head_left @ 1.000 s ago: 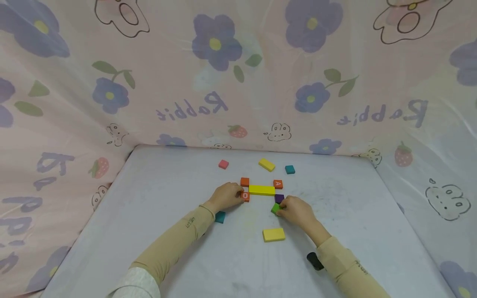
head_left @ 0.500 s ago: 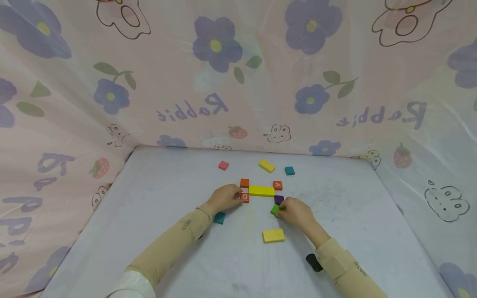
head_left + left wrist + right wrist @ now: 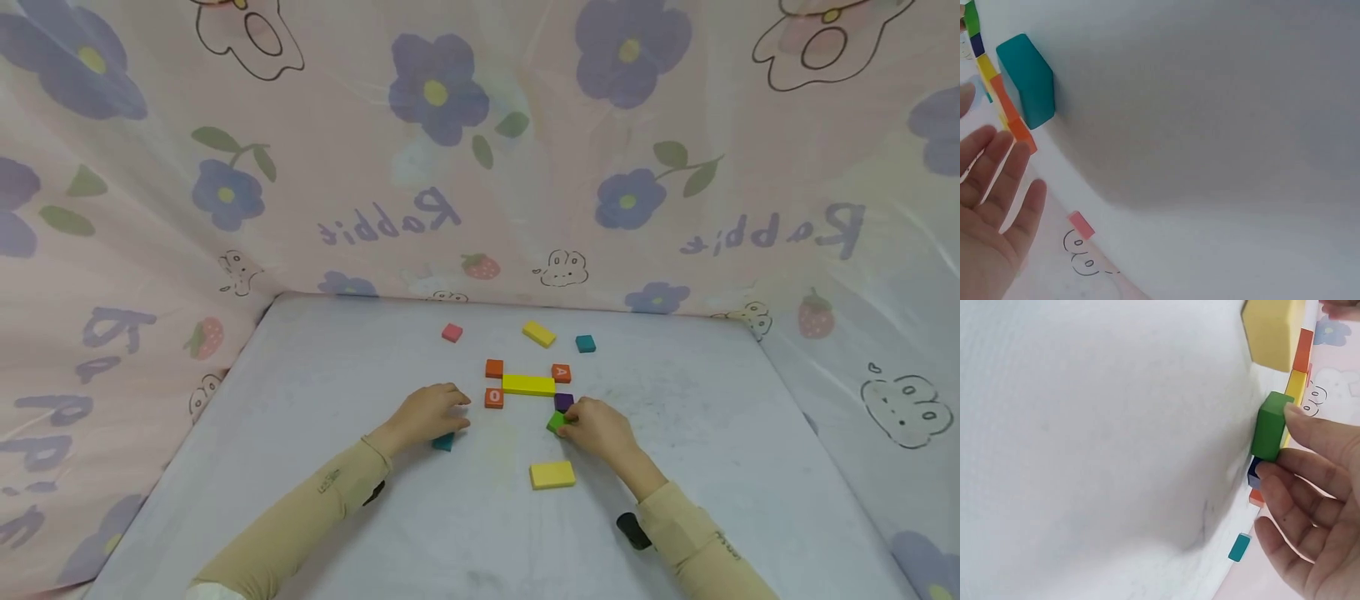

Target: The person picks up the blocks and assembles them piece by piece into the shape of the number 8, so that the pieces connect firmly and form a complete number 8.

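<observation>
My right hand [image 3: 602, 429] pinches a green block [image 3: 556, 422] between thumb and forefinger; the right wrist view shows the same green block [image 3: 1271, 428] up close. Just behind it lies a purple block [image 3: 564, 402], touched or nearly touched by the curled middle finger. A long yellow bar [image 3: 528, 385] runs left from there. Orange blocks stand by its ends: a plain one [image 3: 494, 368], one marked O [image 3: 494, 398] and one marked A [image 3: 561, 373]. My left hand [image 3: 427, 414] holds nothing, fingers spread, near a teal block [image 3: 1029, 81] partly hidden beneath it in the head view.
On the white table [image 3: 337, 350] lie a pink block [image 3: 452, 332], a yellow block [image 3: 538, 334] and another teal block [image 3: 586, 344] at the back. A larger yellow block [image 3: 552, 476] sits nearer the front. A patterned curtain [image 3: 480, 167] hangs around the table.
My left hand has let go of the O-marked orange block and drawn back to the left and nearer, over the teal block. The right hand stays put on the green block.
</observation>
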`<state>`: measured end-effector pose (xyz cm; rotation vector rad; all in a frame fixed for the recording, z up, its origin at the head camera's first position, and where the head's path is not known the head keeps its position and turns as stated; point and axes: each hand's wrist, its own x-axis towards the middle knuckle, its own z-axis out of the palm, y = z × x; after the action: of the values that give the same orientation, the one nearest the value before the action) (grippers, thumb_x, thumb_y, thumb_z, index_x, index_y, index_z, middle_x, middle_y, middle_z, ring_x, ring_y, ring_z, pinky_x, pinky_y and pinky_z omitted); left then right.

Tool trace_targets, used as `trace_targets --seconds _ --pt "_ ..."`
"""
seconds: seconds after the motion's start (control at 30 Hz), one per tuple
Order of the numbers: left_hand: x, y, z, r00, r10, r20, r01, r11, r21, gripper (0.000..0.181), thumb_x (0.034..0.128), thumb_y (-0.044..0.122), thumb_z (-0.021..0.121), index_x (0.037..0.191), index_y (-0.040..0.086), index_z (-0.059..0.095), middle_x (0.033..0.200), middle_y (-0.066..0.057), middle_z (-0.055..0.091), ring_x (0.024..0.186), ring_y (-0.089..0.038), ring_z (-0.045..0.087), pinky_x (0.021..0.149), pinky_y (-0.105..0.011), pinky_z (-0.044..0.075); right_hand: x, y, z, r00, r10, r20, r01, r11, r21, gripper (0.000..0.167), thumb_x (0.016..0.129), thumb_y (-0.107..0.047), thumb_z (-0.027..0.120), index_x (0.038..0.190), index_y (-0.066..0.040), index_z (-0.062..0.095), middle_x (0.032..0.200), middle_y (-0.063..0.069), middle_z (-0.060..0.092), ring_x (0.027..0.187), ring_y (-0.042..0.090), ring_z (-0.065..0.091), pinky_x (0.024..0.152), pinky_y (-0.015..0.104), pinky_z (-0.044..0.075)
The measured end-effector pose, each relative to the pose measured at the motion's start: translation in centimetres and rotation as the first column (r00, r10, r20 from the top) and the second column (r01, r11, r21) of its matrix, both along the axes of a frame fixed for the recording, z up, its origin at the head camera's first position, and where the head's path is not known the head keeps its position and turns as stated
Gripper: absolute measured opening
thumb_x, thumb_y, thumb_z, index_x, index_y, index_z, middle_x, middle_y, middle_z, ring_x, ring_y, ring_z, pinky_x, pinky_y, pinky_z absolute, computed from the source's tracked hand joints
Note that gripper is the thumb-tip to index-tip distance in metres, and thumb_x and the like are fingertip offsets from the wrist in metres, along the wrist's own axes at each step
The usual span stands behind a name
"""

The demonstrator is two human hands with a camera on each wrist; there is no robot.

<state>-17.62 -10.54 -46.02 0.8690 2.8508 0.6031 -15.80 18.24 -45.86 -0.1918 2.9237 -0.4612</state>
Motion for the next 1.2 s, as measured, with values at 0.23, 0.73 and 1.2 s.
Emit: trace_targets --seconds 0.23,0.73,1.2 --pt "1.4 -1.5 0.0 0.997 -0.077 -0.010 0.077 0.997 -0.020 0.036 0.0810 0.032 0.071 0.107 0.009 0.069 0.108 -0.004 0.067 0.099 -0.019 0.062 0.084 -0.034 0.051 0.0 0.1 -0.1 1.000 -0.008 0.012 0.008 1.000 -0.009 0.027 0.078 -0.027 0.074 0.095 -0.006 0.073 0.092 0.006 0.068 0.072 0.012 0.056 0.066 0.030 0.050" --pt "2.3 -3.8 -0.4 0.997 -0.070 -0.038 0.067 0.996 -0.063 0.034 0.0769 0.028 0.075 0.105 0.010 0.069 0.102 -0.001 0.066 0.094 -0.016 0.062 0.081 -0.032 0.051 -0.1 0.1 -0.1 1.000 -0.010 0.016 0.010 1.000 -0.018 0.026 0.079 -0.027 0.073 0.095 -0.006 0.073 0.092 0.006 0.068 0.071 0.012 0.055 0.066 0.030 0.050" --pt "2.6 -3.0 -0.5 0.997 -0.050 -0.064 0.048 0.998 -0.034 0.029 0.0769 0.026 0.075 0.100 0.008 0.071 0.095 0.000 0.067 0.087 -0.014 0.062 0.077 -0.029 0.051 -0.1 0.2 -0.2 1.000 -0.013 0.021 0.014 1.000 -0.023 0.026 0.079 -0.027 0.073 0.096 -0.007 0.073 0.092 0.006 0.068 0.072 0.012 0.056 0.066 0.031 0.051"
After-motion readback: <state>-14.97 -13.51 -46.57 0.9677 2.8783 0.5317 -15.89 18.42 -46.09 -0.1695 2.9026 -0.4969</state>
